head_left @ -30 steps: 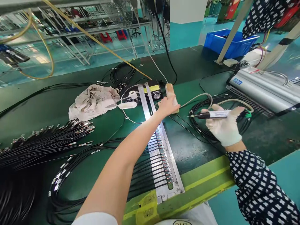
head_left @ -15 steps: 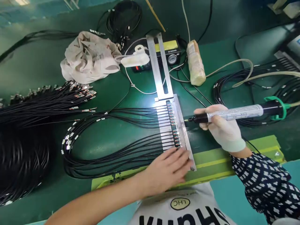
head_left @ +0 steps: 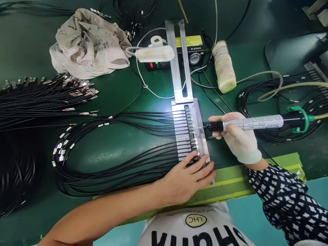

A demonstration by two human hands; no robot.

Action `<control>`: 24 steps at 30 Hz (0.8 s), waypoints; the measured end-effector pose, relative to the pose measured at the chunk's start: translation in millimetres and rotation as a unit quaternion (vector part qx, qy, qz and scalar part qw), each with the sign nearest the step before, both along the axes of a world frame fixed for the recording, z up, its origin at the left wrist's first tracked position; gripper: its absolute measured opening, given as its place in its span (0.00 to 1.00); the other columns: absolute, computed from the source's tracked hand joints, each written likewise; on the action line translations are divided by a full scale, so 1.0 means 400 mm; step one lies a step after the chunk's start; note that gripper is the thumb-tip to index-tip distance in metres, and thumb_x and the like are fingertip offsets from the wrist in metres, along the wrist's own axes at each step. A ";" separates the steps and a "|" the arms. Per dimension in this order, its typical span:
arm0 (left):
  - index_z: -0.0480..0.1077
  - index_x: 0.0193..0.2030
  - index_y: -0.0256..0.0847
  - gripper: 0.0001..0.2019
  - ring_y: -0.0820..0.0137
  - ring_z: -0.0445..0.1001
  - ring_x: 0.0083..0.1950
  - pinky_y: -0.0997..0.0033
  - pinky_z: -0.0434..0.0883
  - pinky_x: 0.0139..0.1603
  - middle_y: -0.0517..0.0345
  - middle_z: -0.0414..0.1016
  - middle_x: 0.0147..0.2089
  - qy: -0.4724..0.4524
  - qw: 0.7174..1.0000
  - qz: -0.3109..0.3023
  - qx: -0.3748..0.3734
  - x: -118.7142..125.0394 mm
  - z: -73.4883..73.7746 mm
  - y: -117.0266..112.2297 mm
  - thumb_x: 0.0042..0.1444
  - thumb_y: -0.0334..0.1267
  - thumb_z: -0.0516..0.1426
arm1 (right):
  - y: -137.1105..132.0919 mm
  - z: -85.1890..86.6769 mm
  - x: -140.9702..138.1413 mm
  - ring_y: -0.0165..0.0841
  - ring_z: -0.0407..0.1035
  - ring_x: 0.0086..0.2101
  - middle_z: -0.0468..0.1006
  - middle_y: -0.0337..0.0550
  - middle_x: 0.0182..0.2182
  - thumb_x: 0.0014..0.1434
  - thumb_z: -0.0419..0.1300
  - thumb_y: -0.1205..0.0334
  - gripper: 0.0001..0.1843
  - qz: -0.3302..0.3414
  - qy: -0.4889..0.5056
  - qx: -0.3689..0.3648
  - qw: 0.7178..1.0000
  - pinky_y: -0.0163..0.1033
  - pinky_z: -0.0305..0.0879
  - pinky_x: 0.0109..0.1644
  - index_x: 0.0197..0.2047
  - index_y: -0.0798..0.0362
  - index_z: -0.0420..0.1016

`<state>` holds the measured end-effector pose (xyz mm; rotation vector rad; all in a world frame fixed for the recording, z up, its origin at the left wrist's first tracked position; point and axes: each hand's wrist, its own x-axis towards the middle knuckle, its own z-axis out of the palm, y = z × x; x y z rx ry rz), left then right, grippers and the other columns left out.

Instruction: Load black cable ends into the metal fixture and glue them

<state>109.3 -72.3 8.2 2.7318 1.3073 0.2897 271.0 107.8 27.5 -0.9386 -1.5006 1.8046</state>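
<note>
My right hand (head_left: 242, 145), in a white glove, is wrapped round a glue dispensing syringe (head_left: 258, 122) with a white label, black ends and a green clip. Its thin needle tip points left, over the right strip of a metal fixture (head_left: 199, 118). Several black cables (head_left: 128, 127) lie side by side in the fixture's slots, their small connector ends in a row along it. Bare and with fingers spread, my left hand (head_left: 184, 181) lies on the fixture's near end. It covers the lowest connectors.
A white lamp (head_left: 155, 54) lights the fixture, with a black dispenser box (head_left: 196, 51) behind. Left are a crumpled cloth (head_left: 89, 44) and a cable bundle (head_left: 46, 99). A wrapped block (head_left: 223, 68) and coiled cables (head_left: 243, 99) lie right. Green tape (head_left: 235, 184) lines the table edge.
The syringe's needle has moved left, from the fixture's outer edge to over its strip. My left hand's fingers have spread and settled on the near end. The whole view has shifted slightly.
</note>
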 end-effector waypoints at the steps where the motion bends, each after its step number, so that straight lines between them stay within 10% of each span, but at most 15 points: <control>1: 0.61 0.72 0.41 0.25 0.53 0.52 0.77 0.40 0.45 0.77 0.54 0.58 0.75 0.002 1.000 0.008 -0.003 -0.005 0.000 0.010 0.69 0.37 0.47 | 0.002 -0.002 -0.002 0.35 0.74 0.29 0.81 0.42 0.49 0.60 0.66 0.46 0.17 0.000 0.011 0.001 1.000 0.43 0.70 0.32 0.45 0.42 0.67; 10: 0.61 0.71 0.32 0.32 0.52 0.57 0.75 0.44 0.43 0.78 0.43 0.62 0.73 -0.029 0.997 0.067 -0.002 -0.042 0.020 0.024 0.70 0.54 0.49 | 0.006 -0.020 0.010 0.36 0.77 0.31 0.81 0.44 0.49 0.62 0.68 0.52 0.11 0.013 0.019 0.086 0.996 0.45 0.78 0.34 0.45 0.44 0.73; 16: 0.63 0.67 0.21 0.41 0.48 0.61 0.73 0.49 0.49 0.77 0.34 0.63 0.72 -0.024 0.981 0.194 0.015 -0.090 0.003 0.035 0.66 0.61 0.51 | 0.009 -0.029 0.023 0.44 0.77 0.50 0.81 0.47 0.50 0.62 0.67 0.61 0.09 0.062 -0.034 0.252 0.965 0.54 0.76 0.56 0.47 0.46 0.78; 24: 0.65 0.67 0.23 0.37 0.52 0.62 0.73 0.49 0.47 0.79 0.38 0.62 0.72 -0.026 0.977 0.213 0.001 -0.103 -0.025 0.047 0.66 0.59 0.53 | 0.033 -0.029 -0.001 0.44 0.80 0.47 0.82 0.58 0.47 0.55 0.69 0.71 0.17 0.122 0.006 0.369 0.921 0.44 0.81 0.50 0.48 0.57 0.77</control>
